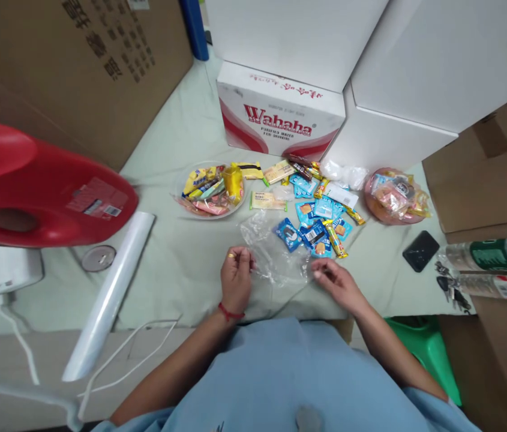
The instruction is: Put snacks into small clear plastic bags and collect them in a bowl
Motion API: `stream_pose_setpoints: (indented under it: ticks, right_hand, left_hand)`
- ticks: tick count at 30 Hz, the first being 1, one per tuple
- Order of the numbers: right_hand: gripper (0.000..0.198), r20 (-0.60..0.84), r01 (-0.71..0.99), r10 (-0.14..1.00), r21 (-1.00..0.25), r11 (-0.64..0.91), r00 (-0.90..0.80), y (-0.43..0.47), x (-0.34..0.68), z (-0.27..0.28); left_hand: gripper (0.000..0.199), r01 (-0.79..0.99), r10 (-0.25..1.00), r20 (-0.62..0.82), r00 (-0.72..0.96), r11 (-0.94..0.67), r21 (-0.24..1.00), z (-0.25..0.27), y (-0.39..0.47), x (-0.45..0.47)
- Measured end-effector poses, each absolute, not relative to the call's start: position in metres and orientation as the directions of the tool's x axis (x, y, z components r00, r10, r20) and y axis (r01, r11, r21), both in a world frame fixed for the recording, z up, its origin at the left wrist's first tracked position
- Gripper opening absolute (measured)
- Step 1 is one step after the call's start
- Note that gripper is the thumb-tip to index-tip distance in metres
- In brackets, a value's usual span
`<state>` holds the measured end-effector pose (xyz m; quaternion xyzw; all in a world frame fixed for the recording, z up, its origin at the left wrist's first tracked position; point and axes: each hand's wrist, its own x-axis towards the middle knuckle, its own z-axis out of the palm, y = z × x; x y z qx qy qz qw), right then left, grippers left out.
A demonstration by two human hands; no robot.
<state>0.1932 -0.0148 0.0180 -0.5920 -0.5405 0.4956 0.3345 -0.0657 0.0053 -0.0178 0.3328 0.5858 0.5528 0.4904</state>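
A clear plastic bag lies crumpled between my two hands, in front of the snack pile. My left hand, with a ring and a red cord bracelet, pinches the bag's left edge between thumb and fingers. At the bag's right edge is my right hand, fingers bent and thumb and forefinger slightly apart; I see nothing held in it. Just beyond the bag lie blue snack packets, a yellow-wrapped bar and cream-coloured packets.
A clear bowl of snacks stands left, a pink bowl right. Behind is a Wahaha carton. A red plastic container, a plastic film roll and cables are at left; a phone, keys and bottles at right.
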Motion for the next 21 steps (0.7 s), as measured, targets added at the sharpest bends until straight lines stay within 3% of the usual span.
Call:
stream_pose_setpoints:
  ticks: [4, 7, 10, 13, 15, 17, 19, 21]
  right_hand:
    - [0.051, -0.035, 0.403, 0.998, -0.914, -0.051, 0.046, 0.028, 0.202, 0.025]
    - [0.064, -0.084, 0.490, 0.995, -0.871, -0.044, -0.058, 0.066, 0.173, 0.015]
    - [0.040, -0.223, 0.543, 0.961, -0.834, -0.102, -0.162, 0.089, 0.133, -0.001]
    - [0.008, -0.200, 0.511, 0.958, -0.857, -0.069, -0.206, 0.093, 0.114, -0.011]
    - [0.010, -0.152, 0.476, 0.970, -0.878, -0.045, -0.189, 0.090, 0.116, -0.014]
    - [0.015, -0.155, 0.460, 0.974, -0.886, -0.064, -0.163, 0.084, 0.125, -0.014]
    - [0.017, -0.191, 0.462, 0.970, -0.881, -0.101, -0.152, 0.077, 0.134, -0.013]
    - [0.018, -0.214, 0.478, 0.965, -0.870, -0.118, -0.153, 0.070, 0.141, -0.009]
  left_hand:
    - [0.037, -0.112, 0.957, -0.188, -0.221, 0.167, 0.980, -0.017, -0.001, -0.064]
    - [0.038, -0.085, 0.969, -0.160, -0.190, 0.146, 0.986, -0.014, -0.009, -0.063]
    - [0.039, -0.033, 0.975, -0.131, -0.180, 0.127, 0.991, -0.013, -0.019, -0.071]
    - [0.042, -0.006, 0.942, -0.183, -0.282, 0.189, 0.982, -0.018, -0.031, -0.092]
    - [0.047, -0.029, 0.880, -0.283, -0.380, 0.294, 0.955, -0.025, -0.040, -0.113]
    - [0.051, -0.019, 0.838, -0.399, -0.372, 0.423, 0.906, -0.029, -0.050, -0.134]
    - [0.055, 0.118, 0.851, -0.447, -0.275, 0.491, 0.863, -0.028, -0.058, -0.152]
    - [0.067, 0.367, 0.912, -0.356, -0.205, 0.409, 0.836, -0.021, -0.060, -0.162]
